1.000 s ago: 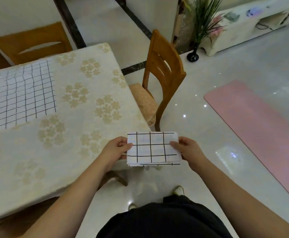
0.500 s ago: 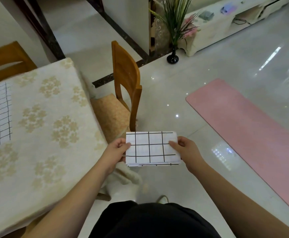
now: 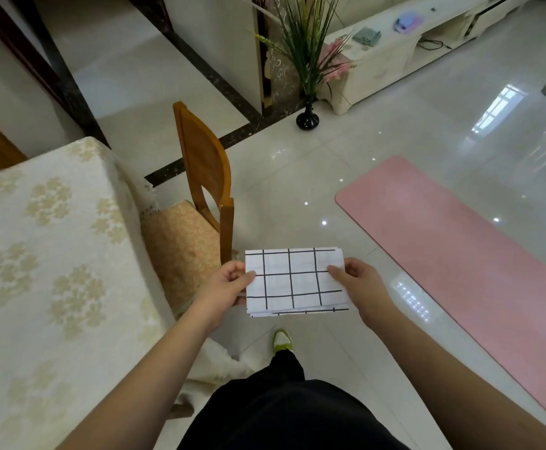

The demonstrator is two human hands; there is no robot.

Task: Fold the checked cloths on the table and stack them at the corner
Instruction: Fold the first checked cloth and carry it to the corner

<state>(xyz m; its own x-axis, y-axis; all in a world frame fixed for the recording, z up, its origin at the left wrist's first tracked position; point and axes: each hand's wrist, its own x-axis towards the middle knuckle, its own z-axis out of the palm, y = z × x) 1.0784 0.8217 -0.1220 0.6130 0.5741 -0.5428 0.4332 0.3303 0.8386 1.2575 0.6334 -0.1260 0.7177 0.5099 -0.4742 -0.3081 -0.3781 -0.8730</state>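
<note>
Low in the middle of the frame, off the worktop and above the glossy floor, the folded white cloth with a black grid [image 3: 294,280] is held flat between both hands. The left hand [image 3: 229,287] pinches its left short edge, thumb on top; the right hand [image 3: 356,287] pinches the right edge the same way. It looks light, soft and limp, so its layers would likely slide apart unless both ends are supported. The cream worktop with a gold floral cover [image 3: 54,254] fills the left of the frame. The wooden chair with a patterned cushion [image 3: 206,177] stands just beside it, between cloth and worktop edge. A pink mat [image 3: 460,241] lies at right.
</note>
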